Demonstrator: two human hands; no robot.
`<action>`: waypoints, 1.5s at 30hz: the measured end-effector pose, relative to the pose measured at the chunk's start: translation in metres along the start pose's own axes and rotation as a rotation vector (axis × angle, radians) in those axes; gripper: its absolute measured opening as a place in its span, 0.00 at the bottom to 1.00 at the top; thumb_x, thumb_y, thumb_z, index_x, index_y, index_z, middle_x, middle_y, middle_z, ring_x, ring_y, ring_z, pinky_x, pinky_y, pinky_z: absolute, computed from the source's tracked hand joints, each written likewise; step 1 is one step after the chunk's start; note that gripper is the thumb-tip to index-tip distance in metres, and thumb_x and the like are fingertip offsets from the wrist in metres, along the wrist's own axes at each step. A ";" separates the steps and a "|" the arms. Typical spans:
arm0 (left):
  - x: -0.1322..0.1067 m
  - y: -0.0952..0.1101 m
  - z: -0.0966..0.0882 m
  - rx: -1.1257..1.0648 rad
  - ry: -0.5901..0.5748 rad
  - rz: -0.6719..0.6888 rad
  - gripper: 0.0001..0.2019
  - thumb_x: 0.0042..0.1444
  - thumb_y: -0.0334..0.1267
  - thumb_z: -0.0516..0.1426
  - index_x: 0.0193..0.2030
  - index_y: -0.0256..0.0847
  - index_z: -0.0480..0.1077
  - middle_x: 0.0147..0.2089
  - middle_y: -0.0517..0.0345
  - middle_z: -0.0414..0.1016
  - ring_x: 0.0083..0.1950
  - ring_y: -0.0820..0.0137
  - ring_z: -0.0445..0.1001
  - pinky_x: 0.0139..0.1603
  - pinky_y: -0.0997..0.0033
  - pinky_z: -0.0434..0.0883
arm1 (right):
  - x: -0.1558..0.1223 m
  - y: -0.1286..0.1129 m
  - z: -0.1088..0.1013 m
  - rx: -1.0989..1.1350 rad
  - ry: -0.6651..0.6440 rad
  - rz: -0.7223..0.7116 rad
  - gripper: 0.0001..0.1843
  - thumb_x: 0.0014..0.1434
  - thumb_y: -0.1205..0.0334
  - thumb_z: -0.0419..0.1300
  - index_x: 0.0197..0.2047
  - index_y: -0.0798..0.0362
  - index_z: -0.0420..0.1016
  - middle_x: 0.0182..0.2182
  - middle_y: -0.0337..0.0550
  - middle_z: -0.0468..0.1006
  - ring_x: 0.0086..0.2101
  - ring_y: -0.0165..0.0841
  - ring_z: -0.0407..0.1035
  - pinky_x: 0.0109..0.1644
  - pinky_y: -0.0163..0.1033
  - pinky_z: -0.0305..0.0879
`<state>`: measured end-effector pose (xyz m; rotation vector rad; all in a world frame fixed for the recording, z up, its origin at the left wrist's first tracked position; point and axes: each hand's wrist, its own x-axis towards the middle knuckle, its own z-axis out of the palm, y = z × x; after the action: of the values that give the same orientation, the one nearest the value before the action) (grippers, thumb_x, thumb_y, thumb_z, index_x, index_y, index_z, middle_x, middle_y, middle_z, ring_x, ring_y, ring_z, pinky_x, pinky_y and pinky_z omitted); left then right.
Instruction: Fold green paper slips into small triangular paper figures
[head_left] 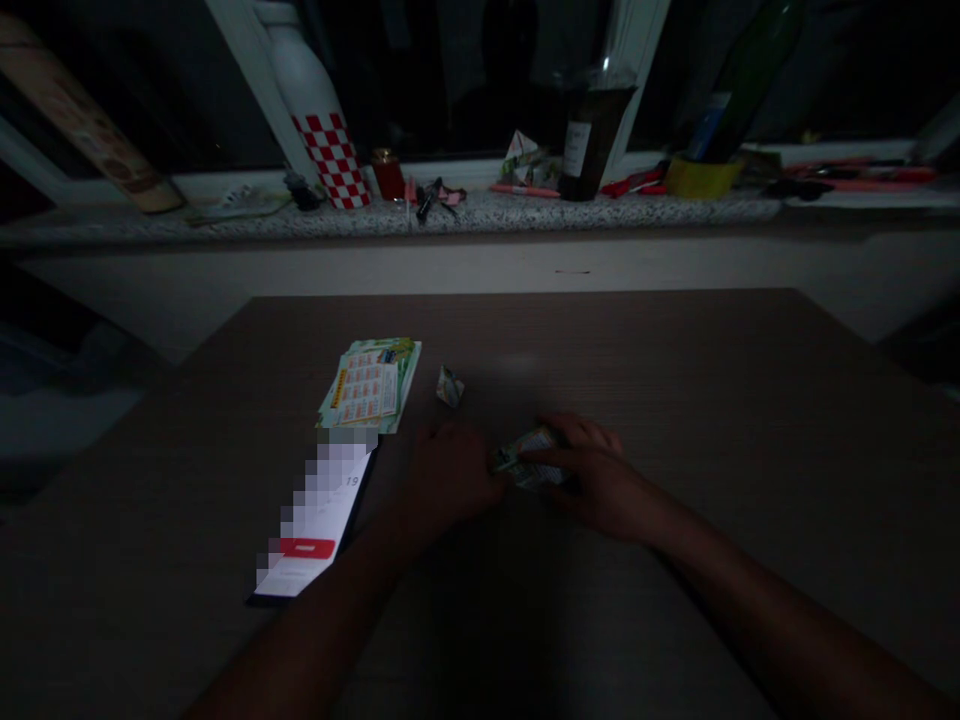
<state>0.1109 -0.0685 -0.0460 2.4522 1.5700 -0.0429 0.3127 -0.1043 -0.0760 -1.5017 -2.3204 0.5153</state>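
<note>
A small folded printed paper (536, 468) lies low over the table, between my two hands. My left hand (457, 468) is closed at its left end, fingers curled, the fingertips partly hidden in the dark. Across the paper's top reaches the index finger of my right hand (604, 480), with the thumb at the near edge and the other fingers at the far side. Just beyond my left hand stands a small folded paper piece (449, 387). A stack of printed paper sheets (366, 385) with green edges lies farther left.
A phone with a lit screen (322, 530) lies left of my left forearm on the dark wooden table (712, 400). Behind, the stone windowsill (495, 220) carries a white bottle with red checks (330, 140), a dark cup (589, 145), a green bottle (750, 80) and small clutter.
</note>
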 end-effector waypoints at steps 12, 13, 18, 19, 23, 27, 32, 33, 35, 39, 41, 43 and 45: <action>-0.001 -0.017 -0.009 -0.091 -0.043 -0.030 0.04 0.48 0.35 0.57 0.28 0.41 0.74 0.32 0.53 0.77 0.35 0.61 0.75 0.38 0.62 0.66 | 0.000 0.003 0.001 0.004 0.026 -0.032 0.25 0.52 0.64 0.63 0.53 0.38 0.73 0.62 0.46 0.62 0.60 0.49 0.54 0.57 0.56 0.51; -0.003 -0.017 -0.008 -0.103 -0.028 -0.018 0.04 0.48 0.35 0.57 0.29 0.41 0.73 0.32 0.54 0.77 0.35 0.61 0.74 0.37 0.63 0.66 | 0.000 0.004 0.001 0.011 0.035 -0.036 0.25 0.52 0.64 0.63 0.54 0.38 0.72 0.61 0.46 0.62 0.60 0.49 0.54 0.57 0.56 0.52; -0.012 -0.008 0.003 -0.143 0.196 0.035 0.05 0.50 0.32 0.56 0.35 0.40 0.69 0.37 0.54 0.73 0.40 0.62 0.72 0.40 0.64 0.67 | 0.000 0.005 0.004 0.053 0.100 -0.036 0.31 0.51 0.63 0.63 0.59 0.45 0.65 0.60 0.48 0.65 0.59 0.47 0.56 0.59 0.56 0.51; -0.014 -0.005 0.006 -0.141 0.244 0.037 0.06 0.51 0.32 0.55 0.37 0.40 0.68 0.40 0.52 0.72 0.43 0.61 0.71 0.43 0.63 0.67 | -0.001 0.005 0.004 0.064 0.107 -0.033 0.32 0.51 0.62 0.63 0.60 0.45 0.64 0.60 0.49 0.65 0.59 0.47 0.56 0.59 0.56 0.51; -0.014 0.003 0.019 -0.141 0.295 0.058 0.16 0.53 0.44 0.58 0.46 0.39 0.67 0.50 0.46 0.67 0.53 0.54 0.65 0.52 0.53 0.64 | -0.002 0.005 0.005 0.117 0.162 -0.035 0.36 0.50 0.64 0.65 0.61 0.46 0.60 0.57 0.48 0.68 0.57 0.46 0.59 0.59 0.54 0.52; -0.011 0.006 0.024 -0.277 0.285 0.058 0.14 0.51 0.41 0.60 0.42 0.40 0.67 0.50 0.49 0.68 0.53 0.56 0.65 0.52 0.54 0.64 | -0.005 0.006 0.007 0.209 0.221 -0.042 0.37 0.48 0.67 0.65 0.61 0.46 0.60 0.54 0.47 0.72 0.54 0.43 0.64 0.58 0.52 0.56; -0.009 0.009 0.018 -0.591 0.158 -0.042 0.08 0.51 0.39 0.59 0.36 0.40 0.66 0.36 0.56 0.73 0.39 0.64 0.71 0.39 0.65 0.68 | -0.008 0.006 0.009 0.401 0.229 0.004 0.38 0.50 0.69 0.64 0.62 0.44 0.59 0.46 0.44 0.76 0.44 0.38 0.71 0.49 0.45 0.67; -0.009 0.009 0.018 -0.651 0.120 -0.050 0.08 0.52 0.39 0.59 0.35 0.41 0.66 0.34 0.58 0.73 0.37 0.65 0.72 0.36 0.67 0.68 | -0.008 0.006 0.009 0.450 0.223 0.013 0.37 0.50 0.69 0.64 0.62 0.45 0.59 0.41 0.42 0.77 0.40 0.36 0.72 0.45 0.42 0.69; -0.010 0.010 0.019 -0.734 0.086 -0.045 0.07 0.51 0.39 0.60 0.35 0.41 0.66 0.33 0.59 0.74 0.35 0.67 0.73 0.34 0.69 0.69 | -0.007 0.005 0.008 0.537 0.241 0.022 0.34 0.52 0.68 0.63 0.61 0.46 0.61 0.33 0.38 0.76 0.32 0.33 0.72 0.38 0.38 0.70; -0.015 0.009 0.021 -0.678 0.295 0.019 0.09 0.53 0.37 0.59 0.41 0.41 0.66 0.39 0.55 0.74 0.40 0.64 0.73 0.40 0.63 0.70 | -0.006 0.003 0.007 0.702 0.344 0.063 0.31 0.49 0.67 0.66 0.57 0.47 0.66 0.29 0.36 0.73 0.27 0.30 0.69 0.30 0.35 0.69; -0.021 0.011 0.018 -0.566 0.461 0.171 0.12 0.53 0.38 0.59 0.44 0.41 0.66 0.46 0.51 0.72 0.47 0.62 0.71 0.47 0.59 0.69 | -0.005 0.002 0.007 0.833 0.375 0.108 0.31 0.48 0.67 0.67 0.56 0.47 0.67 0.31 0.37 0.76 0.29 0.32 0.71 0.29 0.35 0.70; -0.026 0.013 0.012 -0.444 0.534 0.398 0.14 0.53 0.40 0.61 0.45 0.41 0.67 0.49 0.50 0.71 0.51 0.61 0.68 0.51 0.58 0.67 | -0.004 0.001 0.008 0.967 0.372 0.158 0.32 0.47 0.67 0.67 0.56 0.48 0.67 0.34 0.40 0.78 0.32 0.33 0.73 0.31 0.36 0.71; -0.030 0.016 0.006 -0.316 0.518 0.578 0.14 0.54 0.40 0.61 0.47 0.42 0.68 0.49 0.51 0.72 0.50 0.62 0.69 0.51 0.58 0.65 | -0.004 0.000 0.010 1.090 0.329 0.213 0.33 0.46 0.66 0.68 0.56 0.48 0.66 0.36 0.41 0.79 0.32 0.34 0.74 0.31 0.37 0.72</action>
<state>0.1133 -0.1026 -0.0446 2.6585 0.8430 0.9184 0.3097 -0.1091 -0.0852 -1.1195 -1.2239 1.2124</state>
